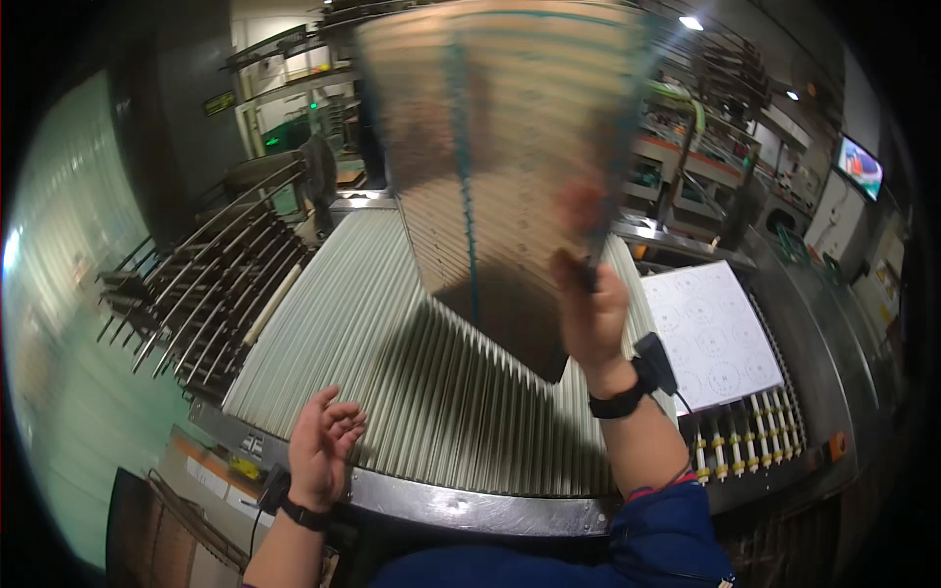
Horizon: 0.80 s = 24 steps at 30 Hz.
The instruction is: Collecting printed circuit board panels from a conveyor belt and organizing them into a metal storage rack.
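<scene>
A big, shiny, copper-coloured plate [510, 186] stands up tall in front of the person, over the middle of the roller bed [323, 304]. It leans a bit, and one low corner points down at the rollers. One cannot tell if that corner touches them. A blue-green stripe [461, 176] runs down the plate, and its face is blurry and shines like a mirror.

The right hand [595, 318] is at the plate's right edge, near the low part, pinching that edge. A reddish, blurry patch shows on the plate just above this hand.

The left hand [326, 436] holds nothing. Its fingers are apart and a little bent, and it is near the front left corner of the roller bed, well apart from the plate. Each wrist wears a black band [618, 404], and a blue sleeve [667, 529] covers the upper part of the right arm.

A shiny metal rail [470, 505] runs along the front of the rollers. To the right lies a white sheet [716, 338] with round drawings, and just below it are little rollers with yellow ends [745, 441]. To the left is a rack of metal rods [196, 294]. Farther left hangs a pale green see-through curtain [59, 392]. Far off on the right, a screen [861, 167] glows.
</scene>
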Each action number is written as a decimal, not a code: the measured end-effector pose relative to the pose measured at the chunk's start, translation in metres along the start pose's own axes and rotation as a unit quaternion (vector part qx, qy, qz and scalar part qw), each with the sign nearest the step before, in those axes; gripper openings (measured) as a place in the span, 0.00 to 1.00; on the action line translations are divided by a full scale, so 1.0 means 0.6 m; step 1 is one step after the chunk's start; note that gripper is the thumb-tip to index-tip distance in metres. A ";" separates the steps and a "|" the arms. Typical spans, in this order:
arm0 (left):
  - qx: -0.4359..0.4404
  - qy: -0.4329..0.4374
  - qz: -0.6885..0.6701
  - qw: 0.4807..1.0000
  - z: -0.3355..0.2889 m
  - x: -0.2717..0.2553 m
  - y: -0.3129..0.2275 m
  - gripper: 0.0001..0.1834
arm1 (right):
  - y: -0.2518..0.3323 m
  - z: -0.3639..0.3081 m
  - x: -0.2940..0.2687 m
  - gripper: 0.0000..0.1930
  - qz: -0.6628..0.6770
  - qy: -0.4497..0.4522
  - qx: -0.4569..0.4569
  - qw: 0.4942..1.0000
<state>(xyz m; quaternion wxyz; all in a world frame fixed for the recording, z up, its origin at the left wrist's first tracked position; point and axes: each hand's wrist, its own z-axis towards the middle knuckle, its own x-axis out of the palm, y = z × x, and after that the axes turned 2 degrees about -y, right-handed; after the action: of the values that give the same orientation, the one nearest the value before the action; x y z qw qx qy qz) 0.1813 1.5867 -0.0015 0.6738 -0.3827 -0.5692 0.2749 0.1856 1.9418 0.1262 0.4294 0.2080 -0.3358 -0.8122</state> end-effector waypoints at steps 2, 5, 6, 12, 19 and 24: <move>0.004 -0.040 0.031 0.999 0.004 0.025 0.013 0.27 | 0.026 -0.003 -0.001 0.09 0.279 -0.034 0.048 0.959; 0.009 -0.128 0.069 0.989 0.010 0.078 0.027 0.27 | 0.072 -0.019 0.020 0.12 0.362 -0.065 0.088 0.926; 0.008 -0.137 0.015 0.990 0.007 0.092 0.027 0.24 | 0.088 -0.025 0.037 0.12 0.367 -0.044 0.098 0.924; 0.113 0.017 -0.241 0.964 -0.042 0.034 -0.048 0.24 | 0.177 -0.078 0.139 0.23 0.393 0.052 0.066 0.916; 0.224 -0.145 -0.221 0.938 -0.179 -0.123 -0.132 0.20 | 0.162 0.079 0.065 0.25 0.087 -0.062 -0.286 0.952; 0.355 -0.272 -0.178 0.877 -0.297 -0.212 -0.203 0.17 | 0.169 0.123 0.082 0.27 0.458 0.508 -0.046 0.728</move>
<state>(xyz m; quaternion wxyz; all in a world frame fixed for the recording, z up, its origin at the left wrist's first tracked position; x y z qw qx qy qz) 0.3221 1.3804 0.0180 0.6209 0.0800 -0.6526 0.4269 0.1692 1.8866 0.2482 0.8646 0.3903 -0.0845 -0.3050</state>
